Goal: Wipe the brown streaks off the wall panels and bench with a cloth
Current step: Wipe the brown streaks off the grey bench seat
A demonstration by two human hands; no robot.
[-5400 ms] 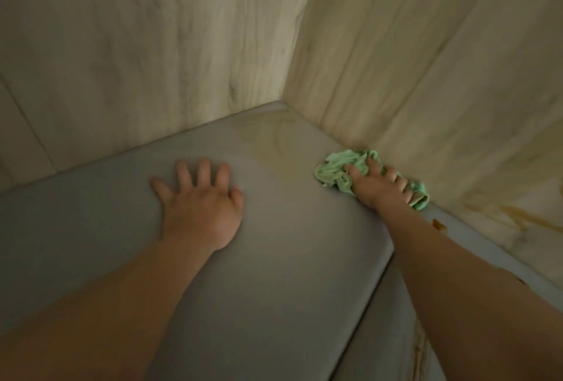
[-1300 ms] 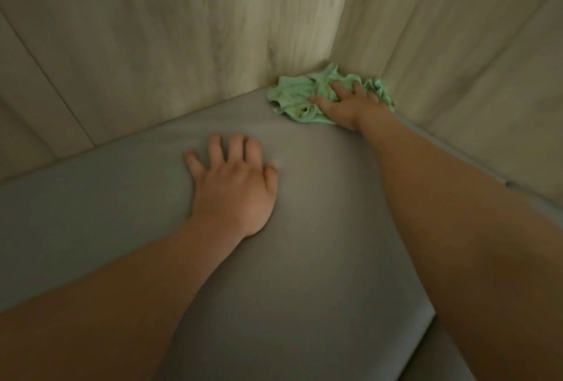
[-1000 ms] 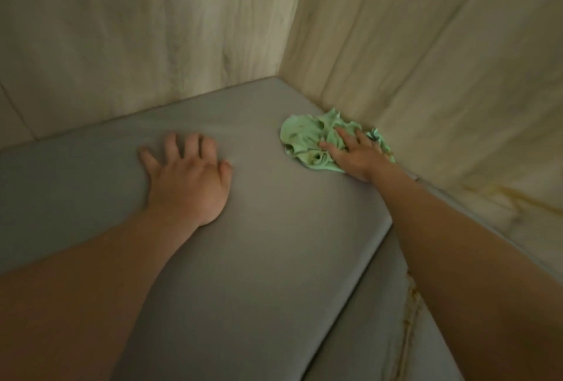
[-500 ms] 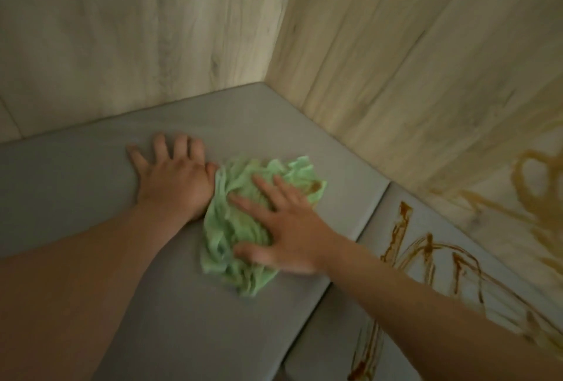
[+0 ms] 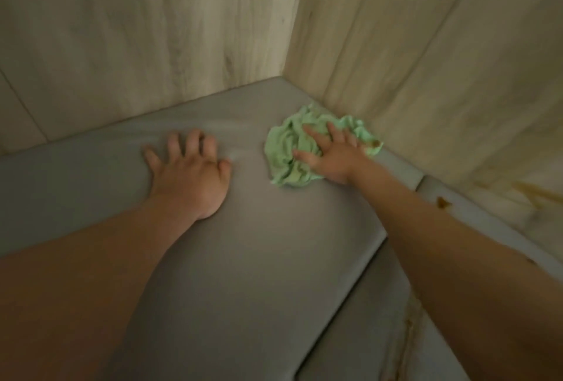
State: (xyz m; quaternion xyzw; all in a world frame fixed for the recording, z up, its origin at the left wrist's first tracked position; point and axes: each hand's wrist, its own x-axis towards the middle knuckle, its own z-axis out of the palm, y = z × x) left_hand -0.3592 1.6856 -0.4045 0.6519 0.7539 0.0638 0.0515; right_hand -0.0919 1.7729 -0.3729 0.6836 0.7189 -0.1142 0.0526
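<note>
On the bench, right hand presses flat on the cloth, left hand lies splayed

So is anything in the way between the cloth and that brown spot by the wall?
Nothing visible. The right hand presses the cloth on the bench; only bare cushion and a seam lie between it and the brown spot.

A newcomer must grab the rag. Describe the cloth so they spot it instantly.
Find the corner where the two pale wood wall panels meet above the grey bench. Just right of it, beside the right-hand panel, a crumpled cloth lies under the right hand. It is the only mint-green thing, brown-stained at its right edge.
</note>
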